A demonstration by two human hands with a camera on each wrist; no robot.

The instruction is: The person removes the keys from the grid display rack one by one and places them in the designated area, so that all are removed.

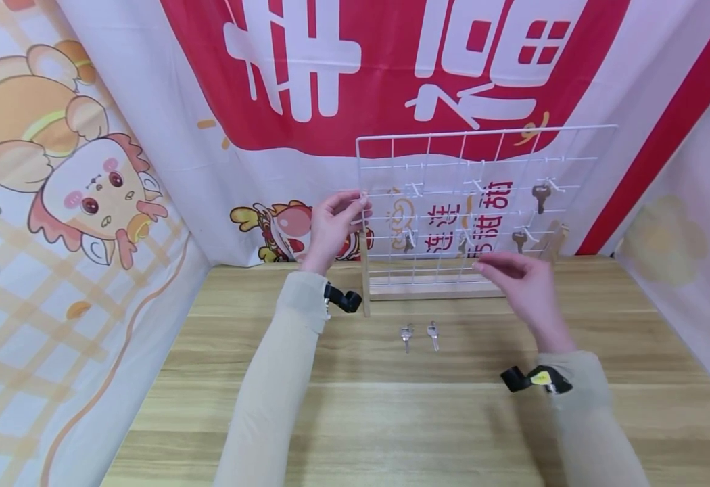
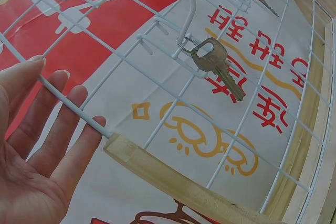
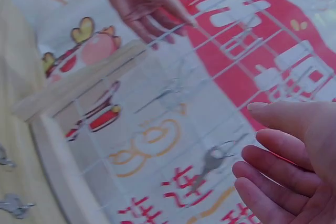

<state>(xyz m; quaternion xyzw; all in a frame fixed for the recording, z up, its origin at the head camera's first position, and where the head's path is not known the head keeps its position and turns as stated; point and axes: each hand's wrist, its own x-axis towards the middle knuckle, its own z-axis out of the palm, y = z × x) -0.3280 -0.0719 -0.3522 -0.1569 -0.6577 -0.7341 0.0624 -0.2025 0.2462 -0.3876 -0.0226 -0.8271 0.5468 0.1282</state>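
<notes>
A white wire grid rack (image 1: 440,135) on a wooden base stands at the back of the table. My left hand (image 1: 334,223) grips its left edge; in the left wrist view the thumb lies in front of the edge wire (image 2: 63,98), with the fingers behind. Before the lower right part of the grid is my right hand (image 1: 522,281), holding nothing, fingers loosely bent. Several keys hang from hooks on the grid, among them an upper right key (image 1: 541,197), a lower right key (image 1: 519,239) and a lower left key (image 2: 218,66).
Two silver keys, a left one (image 1: 406,337) and a right one (image 1: 433,335), lie on the wooden table (image 1: 391,419) in front of the rack. Behind the rack hangs a red and white printed cloth (image 1: 385,88). Another printed cloth (image 1: 20,325) covers the left side.
</notes>
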